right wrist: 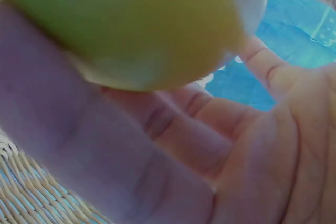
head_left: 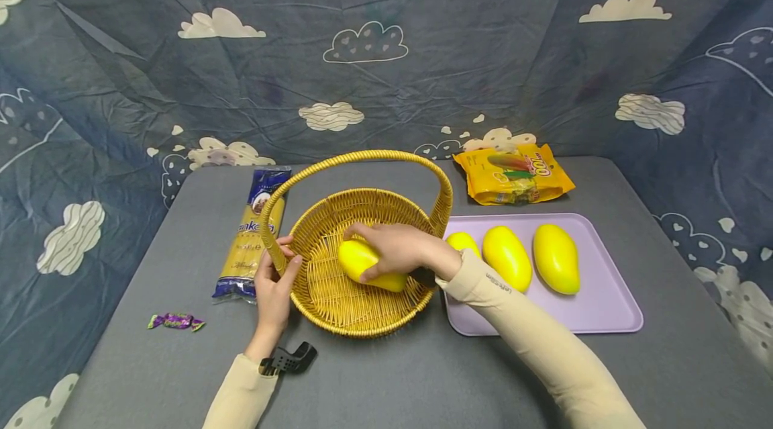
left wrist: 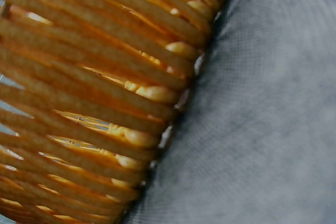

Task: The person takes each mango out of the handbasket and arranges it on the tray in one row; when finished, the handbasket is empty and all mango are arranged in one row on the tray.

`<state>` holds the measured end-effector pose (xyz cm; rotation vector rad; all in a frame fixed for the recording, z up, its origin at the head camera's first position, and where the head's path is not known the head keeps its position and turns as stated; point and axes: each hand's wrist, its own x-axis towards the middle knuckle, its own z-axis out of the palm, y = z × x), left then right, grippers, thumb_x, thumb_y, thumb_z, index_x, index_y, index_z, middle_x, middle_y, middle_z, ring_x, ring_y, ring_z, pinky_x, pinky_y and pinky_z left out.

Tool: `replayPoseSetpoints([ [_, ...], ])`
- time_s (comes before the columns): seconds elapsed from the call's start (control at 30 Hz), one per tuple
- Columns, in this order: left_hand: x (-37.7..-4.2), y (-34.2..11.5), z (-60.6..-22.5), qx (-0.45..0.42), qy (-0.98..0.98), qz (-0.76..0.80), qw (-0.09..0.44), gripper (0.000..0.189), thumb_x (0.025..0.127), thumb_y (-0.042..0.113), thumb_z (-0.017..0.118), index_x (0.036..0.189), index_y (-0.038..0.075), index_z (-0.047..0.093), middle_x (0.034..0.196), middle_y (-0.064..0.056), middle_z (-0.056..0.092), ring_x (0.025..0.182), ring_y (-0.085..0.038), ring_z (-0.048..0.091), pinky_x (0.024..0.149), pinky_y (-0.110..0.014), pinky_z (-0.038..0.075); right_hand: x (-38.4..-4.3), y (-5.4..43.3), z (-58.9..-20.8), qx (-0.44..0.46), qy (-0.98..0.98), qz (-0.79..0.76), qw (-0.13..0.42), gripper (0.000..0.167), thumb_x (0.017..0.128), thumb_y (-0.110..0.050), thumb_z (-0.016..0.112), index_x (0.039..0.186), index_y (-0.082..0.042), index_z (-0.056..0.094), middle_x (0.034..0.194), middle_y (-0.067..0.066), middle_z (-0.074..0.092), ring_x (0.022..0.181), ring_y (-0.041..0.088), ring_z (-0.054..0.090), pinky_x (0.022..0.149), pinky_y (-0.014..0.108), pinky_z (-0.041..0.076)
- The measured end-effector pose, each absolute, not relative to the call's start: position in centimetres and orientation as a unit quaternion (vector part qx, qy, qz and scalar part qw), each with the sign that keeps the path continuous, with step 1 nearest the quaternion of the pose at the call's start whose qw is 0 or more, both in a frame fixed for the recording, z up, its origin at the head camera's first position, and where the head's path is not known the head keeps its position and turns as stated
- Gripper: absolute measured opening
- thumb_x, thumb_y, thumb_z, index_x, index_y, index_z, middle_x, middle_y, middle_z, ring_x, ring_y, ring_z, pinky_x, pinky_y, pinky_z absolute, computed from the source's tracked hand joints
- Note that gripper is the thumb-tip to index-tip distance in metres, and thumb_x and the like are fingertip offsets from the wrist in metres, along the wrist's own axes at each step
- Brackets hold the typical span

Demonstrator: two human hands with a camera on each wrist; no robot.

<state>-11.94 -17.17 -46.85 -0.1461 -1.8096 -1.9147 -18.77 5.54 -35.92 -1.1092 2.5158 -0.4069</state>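
A round golden wicker basket [head_left: 362, 331] with a tall arched handle stands in the middle of the table in the head view. My left hand [head_left: 274, 291] grips it at the left, thumb and fingers around the foot of the handle by the rim. The left wrist view is filled by the woven basket wall [left wrist: 94, 87]. Inside the basket, my right hand [head_left: 401, 251] holds a yellow mango [head_left: 357, 260] from above, low over the woven floor. In the right wrist view my fingers curl round the mango [right wrist: 147, 30]; part of its far side is hidden.
To the right lies a lilac tray [head_left: 610, 308] with three more mangoes [head_left: 557, 260], one partly behind my right arm. A yellow snack bag [head_left: 513, 175] lies behind it. Left of the basket are a pasta packet [head_left: 241, 258] and a purple wrapped candy [head_left: 176, 321].
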Motion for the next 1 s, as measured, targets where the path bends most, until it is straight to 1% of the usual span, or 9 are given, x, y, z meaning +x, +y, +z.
replayPoseSetpoints([
  [0.23, -12.1, -17.1, -46.8, -0.068, -0.648, -0.715, 0.254, 0.019, 0.089, -0.007, 0.058, 0.101, -0.017, 0.047, 0.125, -0.020, 0.050, 0.115, -0.028, 0.045, 0.089, -0.025, 0.036, -17.5, 6.8, -35.1, -0.404, 0.884, -0.202, 0.123, 0.068, 0.079, -0.045, 0.074, 0.135, -0.027, 0.040, 0.120, 0.004, 0.056, 0.092, 0.018, 0.057, 0.075, 0.036, 0.045],
  [0.33, -12.0, -17.1, -46.7, -0.066, -0.651, -0.712, 0.254, 0.019, 0.089, -0.006, 0.058, 0.101, -0.016, 0.047, 0.125, -0.021, 0.050, 0.114, -0.027, 0.046, 0.089, -0.024, 0.036, -17.1, 7.2, -34.8, -0.402, 0.881, -0.225, 0.105, 0.067, 0.079, -0.045, 0.073, 0.134, -0.027, 0.040, 0.121, 0.002, 0.056, 0.090, 0.018, 0.057, 0.074, 0.036, 0.045],
  [0.47, -11.9, -17.1, -46.7, -0.062, -0.653, -0.711, 0.252, 0.018, 0.089, -0.006, 0.058, 0.101, -0.015, 0.048, 0.124, -0.023, 0.050, 0.114, -0.025, 0.046, 0.089, -0.025, 0.036, -16.8, 7.8, -34.5, -0.395, 0.880, -0.249, 0.087, 0.068, 0.079, -0.046, 0.073, 0.135, -0.027, 0.040, 0.119, -0.001, 0.056, 0.087, 0.015, 0.056, 0.071, 0.033, 0.045],
  [0.67, -11.9, -17.1, -46.7, -0.064, -0.651, -0.714, 0.250, 0.018, 0.089, -0.006, 0.058, 0.101, -0.015, 0.047, 0.124, -0.020, 0.051, 0.114, -0.024, 0.046, 0.090, -0.025, 0.036, -16.3, 8.6, -34.0, -0.394, 0.867, -0.300, 0.053, 0.067, 0.080, -0.046, 0.073, 0.135, -0.026, 0.040, 0.119, -0.006, 0.055, 0.095, 0.011, 0.053, 0.075, 0.032, 0.044],
  [0.87, -11.9, -17.1, -46.7, -0.063, -0.651, -0.714, 0.251, 0.018, 0.089, -0.006, 0.058, 0.100, -0.015, 0.047, 0.124, -0.020, 0.051, 0.116, -0.025, 0.046, 0.092, -0.025, 0.035, -15.6, 9.8, -34.1, -0.374, 0.862, -0.341, 0.019, 0.068, 0.080, -0.052, 0.070, 0.136, -0.031, 0.040, 0.123, -0.014, 0.051, 0.102, 0.006, 0.050, 0.078, 0.032, 0.044],
  [1.0, -11.9, -17.1, -46.7, -0.064, -0.651, -0.713, 0.251, 0.018, 0.089, -0.006, 0.058, 0.101, -0.015, 0.047, 0.125, -0.022, 0.050, 0.116, -0.025, 0.045, 0.091, -0.025, 0.035, -15.2, 10.6, -34.1, -0.370, 0.847, -0.382, -0.018, 0.068, 0.079, -0.048, 0.073, 0.136, -0.030, 0.041, 0.126, -0.014, 0.050, 0.102, 0.008, 0.051, 0.080, 0.034, 0.044],
])
